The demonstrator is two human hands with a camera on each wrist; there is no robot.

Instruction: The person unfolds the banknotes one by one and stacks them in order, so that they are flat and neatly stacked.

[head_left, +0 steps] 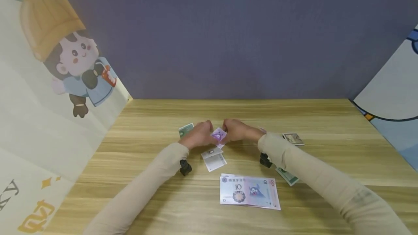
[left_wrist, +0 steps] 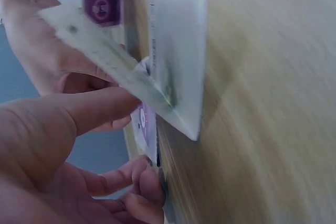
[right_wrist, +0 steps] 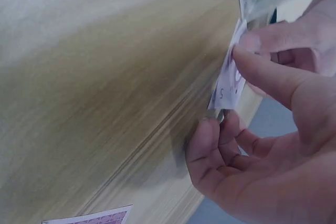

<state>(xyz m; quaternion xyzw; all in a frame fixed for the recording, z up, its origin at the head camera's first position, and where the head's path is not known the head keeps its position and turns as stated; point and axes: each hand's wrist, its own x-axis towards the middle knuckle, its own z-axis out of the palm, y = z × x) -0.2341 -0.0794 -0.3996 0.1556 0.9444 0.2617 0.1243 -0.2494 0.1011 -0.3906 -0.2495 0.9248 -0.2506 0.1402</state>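
A small purple-and-white play banknote (head_left: 219,134) is held low over the table between both hands. My left hand (head_left: 201,134) grips its left side, the thumb (left_wrist: 102,109) stretched over it and the other fingers curled near its edge. From the right, my right hand (head_left: 239,130) pinches it too, with the thumb (right_wrist: 268,73) on its face near a printed 5 and the fingers curled at its end. Just in front stands a folded whitish note (head_left: 214,159), one flap raised; it partly covers the purple note in the left wrist view.
Nearer the body lie overlapping 10-marked play notes (head_left: 249,192). A green note (head_left: 186,130) is beside the left hand, a brown one (head_left: 294,139) at the right. Another green note (head_left: 288,177) is partly under the right sleeve. A dark wall (head_left: 235,39) stands behind the table.
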